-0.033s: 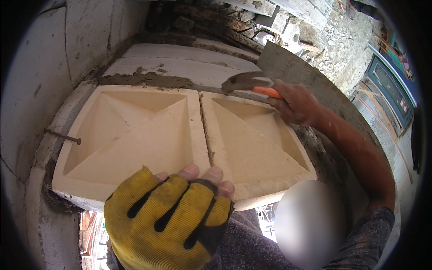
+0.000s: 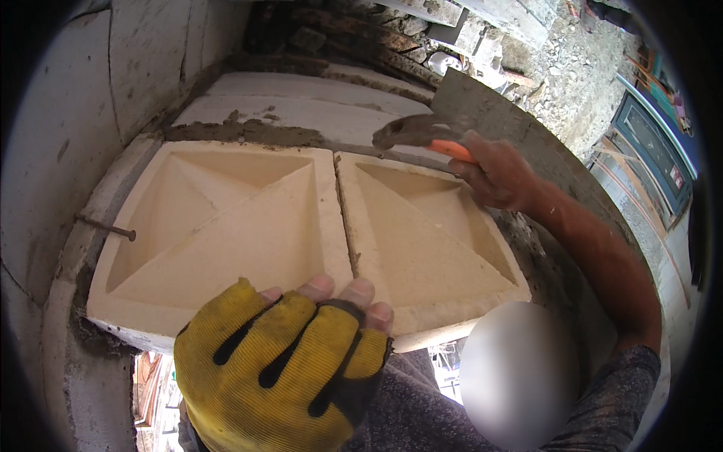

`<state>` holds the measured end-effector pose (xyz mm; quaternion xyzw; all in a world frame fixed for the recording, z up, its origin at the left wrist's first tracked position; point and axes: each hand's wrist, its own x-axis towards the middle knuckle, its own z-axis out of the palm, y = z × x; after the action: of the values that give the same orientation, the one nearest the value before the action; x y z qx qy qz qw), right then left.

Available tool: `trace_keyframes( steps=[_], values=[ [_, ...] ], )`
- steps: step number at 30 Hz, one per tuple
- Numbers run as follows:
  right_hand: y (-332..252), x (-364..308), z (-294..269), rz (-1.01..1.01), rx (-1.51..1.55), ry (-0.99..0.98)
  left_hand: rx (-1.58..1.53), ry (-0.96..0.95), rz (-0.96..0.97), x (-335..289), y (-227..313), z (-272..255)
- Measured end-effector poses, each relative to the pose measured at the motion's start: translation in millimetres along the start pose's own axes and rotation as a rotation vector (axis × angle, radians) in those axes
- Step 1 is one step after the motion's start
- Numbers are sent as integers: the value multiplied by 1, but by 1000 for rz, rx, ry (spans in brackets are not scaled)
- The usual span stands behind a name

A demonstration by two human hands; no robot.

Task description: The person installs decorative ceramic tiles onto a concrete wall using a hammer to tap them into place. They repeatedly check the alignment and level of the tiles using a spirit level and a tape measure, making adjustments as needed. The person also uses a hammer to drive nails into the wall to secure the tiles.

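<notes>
Two cream decorative blocks stand side by side, the left block (image 2: 248, 233) and the right block (image 2: 422, 233), with recessed faces crossed by diagonal ridges. A narrow joint parts them. My left hand (image 2: 279, 369), in a yellow and black fingerless glove, rests its bare fingertips on their near rim by the joint; its thumb is hidden. My bare right hand (image 2: 497, 173) is closed around the orange handle of a hammer (image 2: 399, 134). The dark hammer head, partly blurred, is over the far edge of the right block.
Wet grey mortar (image 2: 248, 134) runs along the far edge of the left block. A rusty nail (image 2: 105, 227) sticks out at the left. Pale wall panels (image 2: 60, 128) rise on the left. Beyond a grey curved slab (image 2: 520, 120) lies rubble (image 2: 565, 75).
The hammer has shifted very slightly up and to the right with my right hand. My left hand and both blocks have stayed in place.
</notes>
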<state>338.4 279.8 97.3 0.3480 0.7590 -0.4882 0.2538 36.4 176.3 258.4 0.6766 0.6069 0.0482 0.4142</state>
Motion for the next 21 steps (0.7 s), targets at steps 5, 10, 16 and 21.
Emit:
trace_keyframes(
  steps=[5,10,16,21],
  values=[
    [0,3,1,-17,-30,-42,17,81,5,-5,-1,8],
    [-3,-2,-2,-33,29,-5,97,22,-26,-10,2,7],
    [3,1,5,-35,56,16,82,-40,-118,-11,5,7],
    [0,2,2,-12,32,-21,85,5,-16,-10,0,8]
  ],
)
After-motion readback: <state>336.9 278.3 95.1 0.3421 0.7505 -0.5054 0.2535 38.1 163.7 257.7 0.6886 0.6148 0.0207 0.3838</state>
